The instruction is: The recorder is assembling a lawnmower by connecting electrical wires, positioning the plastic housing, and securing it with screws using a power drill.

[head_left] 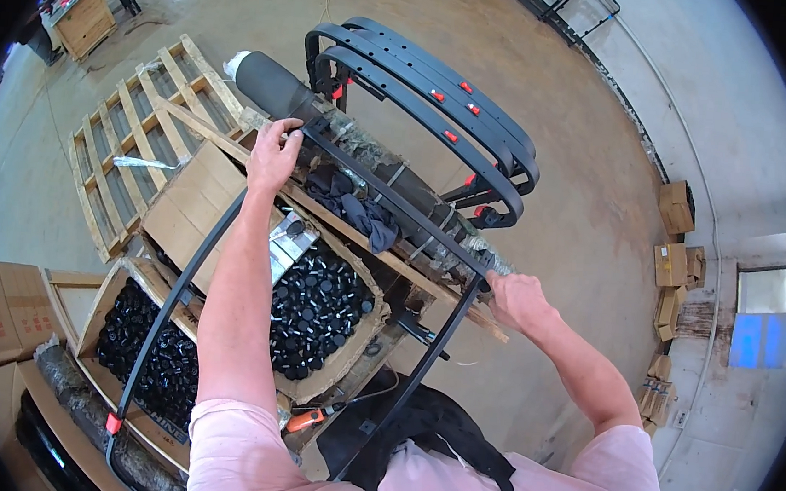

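Hands grip one black metal frame (pixel 317 267) at its far corners: my left hand (pixel 273 155) wraps the left corner, my right hand (pixel 516 299) closes on the right, keeping it level above the boxes of black caps (pixel 314 309).

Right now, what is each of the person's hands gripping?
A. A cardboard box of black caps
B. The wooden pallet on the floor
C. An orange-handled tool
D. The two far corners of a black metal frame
D. The left hand and the right hand each close on a far corner of the black metal frame, held above the open cardboard boxes.
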Demonstrator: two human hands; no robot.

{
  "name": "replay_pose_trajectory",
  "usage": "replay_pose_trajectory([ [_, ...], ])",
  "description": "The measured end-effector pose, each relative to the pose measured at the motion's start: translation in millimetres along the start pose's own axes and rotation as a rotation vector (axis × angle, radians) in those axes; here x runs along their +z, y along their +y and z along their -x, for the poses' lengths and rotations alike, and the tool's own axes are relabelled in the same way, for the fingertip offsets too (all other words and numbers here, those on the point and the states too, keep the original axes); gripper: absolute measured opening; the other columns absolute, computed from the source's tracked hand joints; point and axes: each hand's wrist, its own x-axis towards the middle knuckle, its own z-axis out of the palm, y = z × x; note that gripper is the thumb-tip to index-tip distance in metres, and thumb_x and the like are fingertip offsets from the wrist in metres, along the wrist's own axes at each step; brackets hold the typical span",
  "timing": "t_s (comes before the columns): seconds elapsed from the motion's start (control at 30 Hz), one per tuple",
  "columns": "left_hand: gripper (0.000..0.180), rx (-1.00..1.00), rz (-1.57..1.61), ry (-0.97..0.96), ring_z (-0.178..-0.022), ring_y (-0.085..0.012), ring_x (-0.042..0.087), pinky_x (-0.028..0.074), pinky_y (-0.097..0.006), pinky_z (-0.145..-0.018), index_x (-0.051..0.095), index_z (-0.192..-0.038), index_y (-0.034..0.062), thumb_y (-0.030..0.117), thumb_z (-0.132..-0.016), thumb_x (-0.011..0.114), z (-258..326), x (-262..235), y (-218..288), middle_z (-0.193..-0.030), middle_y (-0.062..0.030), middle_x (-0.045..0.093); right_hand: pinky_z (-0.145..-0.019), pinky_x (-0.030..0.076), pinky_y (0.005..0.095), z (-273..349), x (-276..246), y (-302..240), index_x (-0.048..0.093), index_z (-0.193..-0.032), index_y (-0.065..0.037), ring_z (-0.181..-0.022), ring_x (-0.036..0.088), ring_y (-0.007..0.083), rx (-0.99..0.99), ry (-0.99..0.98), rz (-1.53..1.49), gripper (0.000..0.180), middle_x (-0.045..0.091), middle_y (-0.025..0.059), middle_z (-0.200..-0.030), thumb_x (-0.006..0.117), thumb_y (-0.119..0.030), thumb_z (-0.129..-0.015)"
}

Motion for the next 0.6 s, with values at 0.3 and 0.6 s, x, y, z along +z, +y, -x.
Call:
replay_pose_trajectory([
  [0.3, 0.033, 0.088, -0.048, -0.004, -0.111, -0.0265, 0.069, 0.053, -0.04, -0.099, 0.069, -0.134, 0.0265, 0.024, -0.102, 0.063, -0.1, -2.6, -9.9, -0.128, -0.0055, 0.067, -0.071, 0.061, 0.0507, -6.1, 5.5, 5.4, 0.071, -0.098, -0.003, -0.082, 0.077, 0.038, 0.016, -0.02, 0.1, 0.018, 0.076, 0.0198, -0.085, 0.062, -0.011, -0.085],
  [0.6, 0.035, 0.091, -0.045, -0.002, -0.118, -0.0269, 0.066, 0.05, -0.038, -0.104, 0.069, -0.135, 0.0226, 0.014, -0.105, 0.053, -3.3, 0.8, -16.5, -0.129, -0.0084, 0.067, -0.068, 0.062, 0.0482, -11.0, 10.6, 6.5, 0.072, -0.096, -0.005, -0.08, 0.078, 0.0353, -0.023, -0.012, 0.181, 0.017, 0.076, 0.0185, -0.085, 0.064, -0.013, -0.084],
])
